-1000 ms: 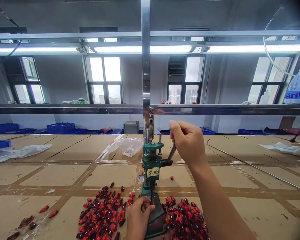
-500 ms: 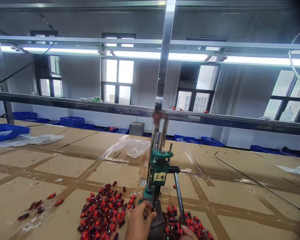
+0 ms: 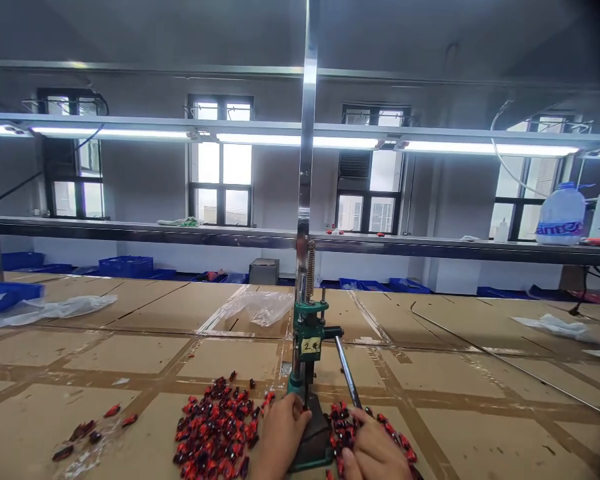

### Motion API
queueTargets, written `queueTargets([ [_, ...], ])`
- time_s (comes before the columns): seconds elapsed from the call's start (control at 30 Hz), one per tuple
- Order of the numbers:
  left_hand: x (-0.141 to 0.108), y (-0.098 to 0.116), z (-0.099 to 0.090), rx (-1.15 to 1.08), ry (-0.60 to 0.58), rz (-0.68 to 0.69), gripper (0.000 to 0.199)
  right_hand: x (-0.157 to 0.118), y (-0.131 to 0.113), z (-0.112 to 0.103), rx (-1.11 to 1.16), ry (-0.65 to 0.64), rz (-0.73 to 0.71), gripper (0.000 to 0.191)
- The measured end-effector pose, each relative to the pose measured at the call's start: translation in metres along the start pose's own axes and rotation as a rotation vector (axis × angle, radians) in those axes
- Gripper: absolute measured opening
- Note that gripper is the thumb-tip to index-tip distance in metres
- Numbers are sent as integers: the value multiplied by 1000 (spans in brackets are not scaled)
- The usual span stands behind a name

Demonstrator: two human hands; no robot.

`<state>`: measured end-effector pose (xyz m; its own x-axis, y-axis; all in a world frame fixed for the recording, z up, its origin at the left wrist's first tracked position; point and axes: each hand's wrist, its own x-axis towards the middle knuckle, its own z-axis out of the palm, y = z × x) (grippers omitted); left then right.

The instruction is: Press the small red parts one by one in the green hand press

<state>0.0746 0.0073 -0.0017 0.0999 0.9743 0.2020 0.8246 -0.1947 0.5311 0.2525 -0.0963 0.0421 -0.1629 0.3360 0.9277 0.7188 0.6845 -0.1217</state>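
A green hand press (image 3: 307,333) with a "2#" label stands upright on the cardboard-covered table. My left hand (image 3: 283,433) is at its base, thumb and fingers pinched together under the ram; whatever sits between the fingertips is hidden. At the lower end of the press's lever (image 3: 347,370), my right hand (image 3: 377,447) is curled with its fingers closed around the grip. Small red-and-black parts lie in a heap (image 3: 215,430) left of the press. More of them form a pile (image 3: 341,427) on the right, partly covered by my right hand.
Several loose parts (image 3: 113,411) lie farther left. A clear plastic bag (image 3: 267,307) rests behind the press, and a long thin rod (image 3: 480,347) crosses the table at right. A blue tray (image 3: 10,297) is at far left. A large bottle (image 3: 561,217) stands on the shelf rail.
My view has tilted up and swung right, bringing the bottle into sight. My right hand shows more fully at the lever, while my left hand stays at the press base.
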Motion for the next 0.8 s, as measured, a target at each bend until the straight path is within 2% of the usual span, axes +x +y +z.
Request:
queueTargets([
  [0.07, 1, 0, 0, 39, -17, 7, 19, 50, -6, -29, 108, -50, -12, 24],
  [0.17, 0, 5, 2, 81, -41, 9, 22, 143, 1, -52, 197, -43, 295, 44],
  [0.27, -6, 17, 6, 77, -88, -3, 22, 219, 22, -41, 156, 39, 340, 54],
  [0.33, -10, 25, 7, 32, -140, -17, 24, 247, 36, -27, 203, 70, 363, 55],
  [0.43, -18, 22, -2, -29, -209, -55, 27, 259, 47, -12, 277, 117, 359, 53],
  [0.53, -29, -10, -29, 14, -210, -105, 33, 255, 48, -10, 326, 206, 311, 50],
  [0.57, -33, -25, -40, 25, -200, -85, 29, 254, 47, -11, 335, 236, 293, 49],
  [0.63, -40, -56, -63, 47, -207, 9, 12, 252, 47, -12, 343, 276, 259, 49],
  [0.73, -39, -92, -85, 105, -353, 227, 35, 252, 50, -12, 336, 281, 220, 48],
  [0.8, -34, -103, -91, 137, -432, 331, 39, 251, 52, -12, 342, 297, 203, 48],
])
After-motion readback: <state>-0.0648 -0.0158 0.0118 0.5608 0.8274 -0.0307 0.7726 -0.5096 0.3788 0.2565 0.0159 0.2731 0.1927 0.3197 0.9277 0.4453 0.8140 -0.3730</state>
